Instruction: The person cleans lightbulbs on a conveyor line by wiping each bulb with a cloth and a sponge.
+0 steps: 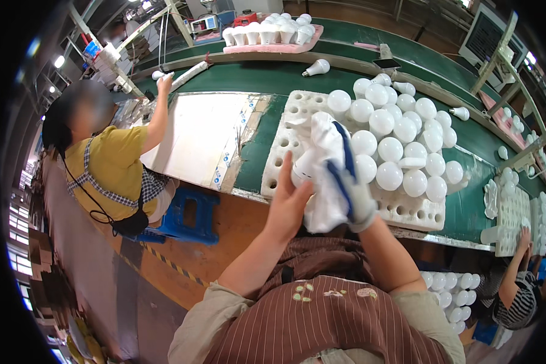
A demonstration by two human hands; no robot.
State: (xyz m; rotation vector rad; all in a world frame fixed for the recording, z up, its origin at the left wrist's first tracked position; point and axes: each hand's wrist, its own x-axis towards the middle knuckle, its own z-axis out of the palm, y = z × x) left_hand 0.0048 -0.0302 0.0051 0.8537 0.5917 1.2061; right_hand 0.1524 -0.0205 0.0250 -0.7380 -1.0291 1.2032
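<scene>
Left hand (pixel 288 203) bare, angled up from below at near-left edge of foam tray (pixel 431 221), thumb and fingers curled round bulb (pixel 301 170); right hand (pixel 361 203), in pale glove with blue parts, above tray's near edge, fingers closed on soft, creased white cloth (pixel 323 197) beside bulb; tray rigid, round-holed; glossy domed bulbs (pixel 389 176) crowding it, hiding many holes; held bulb's base covered, right fingertips hard to make out
</scene>
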